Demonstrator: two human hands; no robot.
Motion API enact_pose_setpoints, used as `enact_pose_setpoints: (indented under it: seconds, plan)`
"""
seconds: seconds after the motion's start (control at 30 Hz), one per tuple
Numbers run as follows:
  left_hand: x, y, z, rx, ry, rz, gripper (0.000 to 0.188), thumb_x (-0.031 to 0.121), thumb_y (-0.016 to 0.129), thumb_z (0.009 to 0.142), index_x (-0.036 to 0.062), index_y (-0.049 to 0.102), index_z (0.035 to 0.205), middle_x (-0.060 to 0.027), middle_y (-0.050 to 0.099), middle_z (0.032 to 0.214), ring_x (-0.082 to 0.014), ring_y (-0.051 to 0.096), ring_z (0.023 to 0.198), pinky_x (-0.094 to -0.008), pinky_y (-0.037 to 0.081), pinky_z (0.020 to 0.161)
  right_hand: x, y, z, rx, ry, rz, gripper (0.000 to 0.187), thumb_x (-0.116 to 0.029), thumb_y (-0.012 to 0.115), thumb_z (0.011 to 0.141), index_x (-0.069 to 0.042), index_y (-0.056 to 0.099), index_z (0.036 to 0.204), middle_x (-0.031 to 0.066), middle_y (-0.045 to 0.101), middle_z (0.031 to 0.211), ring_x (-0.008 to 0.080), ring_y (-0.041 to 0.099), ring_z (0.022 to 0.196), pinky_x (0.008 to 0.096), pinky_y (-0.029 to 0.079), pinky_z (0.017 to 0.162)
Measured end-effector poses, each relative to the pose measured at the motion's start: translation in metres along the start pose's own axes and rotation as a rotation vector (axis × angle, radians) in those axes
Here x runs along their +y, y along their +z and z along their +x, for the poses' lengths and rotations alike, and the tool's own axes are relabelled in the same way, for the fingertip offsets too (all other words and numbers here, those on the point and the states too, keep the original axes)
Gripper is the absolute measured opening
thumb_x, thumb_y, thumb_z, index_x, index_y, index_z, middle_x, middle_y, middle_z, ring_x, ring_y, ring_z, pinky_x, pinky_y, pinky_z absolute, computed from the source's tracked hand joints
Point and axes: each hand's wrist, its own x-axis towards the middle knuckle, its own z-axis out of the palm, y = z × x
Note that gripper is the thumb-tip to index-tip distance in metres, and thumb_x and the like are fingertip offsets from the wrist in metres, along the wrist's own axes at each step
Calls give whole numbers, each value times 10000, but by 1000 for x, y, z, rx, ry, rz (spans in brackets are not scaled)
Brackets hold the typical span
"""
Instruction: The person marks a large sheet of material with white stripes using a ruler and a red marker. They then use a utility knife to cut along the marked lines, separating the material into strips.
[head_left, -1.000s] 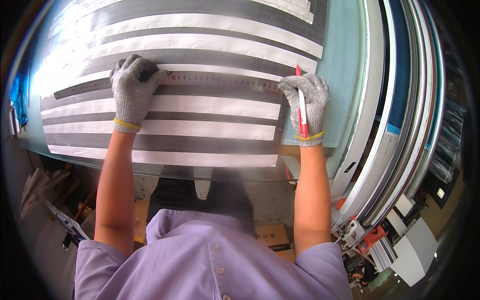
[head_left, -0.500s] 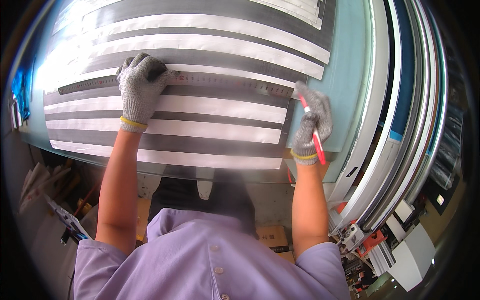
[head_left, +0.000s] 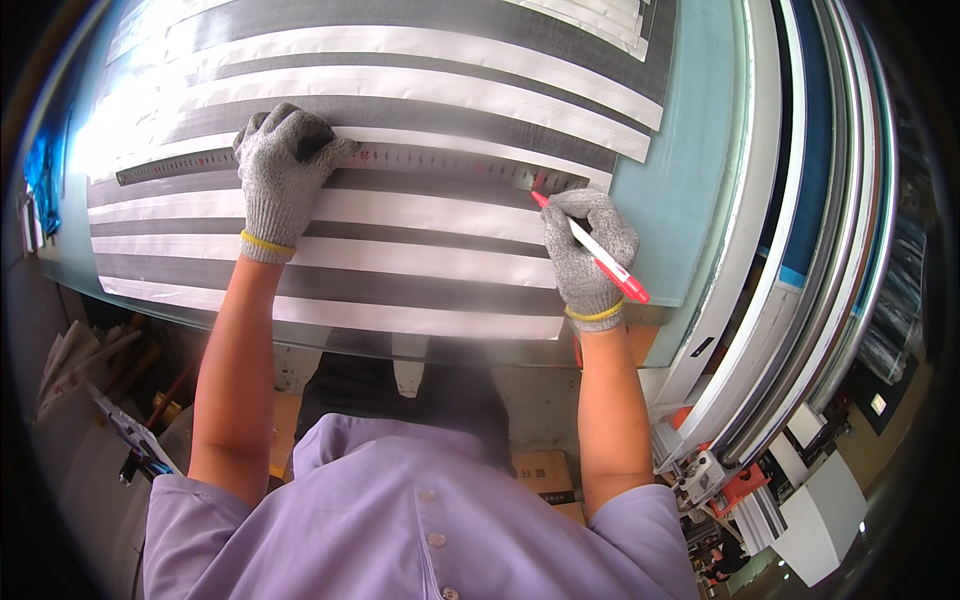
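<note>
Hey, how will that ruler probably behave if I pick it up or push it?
The ruler looks like a long, thin strip, so it's probably light and may flex if lifted by one end. Since it lies flat, it seems more apt to slide or swivel than roll when pushed.

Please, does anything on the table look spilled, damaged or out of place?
Nothing stands out. The ruler lies under the left hand, the pen is in the right hand, and the white strips show no spill. The upper left is too bright to judge.
</note>
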Motion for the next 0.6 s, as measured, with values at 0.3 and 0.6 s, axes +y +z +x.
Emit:
enact_pose_setpoints:
  seconds: [0.3, 0.6]
  plan:
    - [1, 0, -1, 9, 6, 2, 209, 267, 809, 767, 97, 688, 781, -36, 655, 828, -275, 599, 843, -430, 439, 872, 2, -2, 1, -26, -46, -12, 122, 105, 673, 820, 2, 622, 863, 88, 649, 783, 150, 638, 681, 270, 517, 637]
    - [-1, 0, -1, 6, -12, 17, 213, 305, 801, 777, 118, 701, 787, -22, 665, 837, -270, 601, 857, -428, 436, 888, 1, -3, 2, -41, -3, 21, 106, 78, 686, 820, -1, 631, 864, 96, 650, 790, 190, 646, 701, 295, 522, 652]
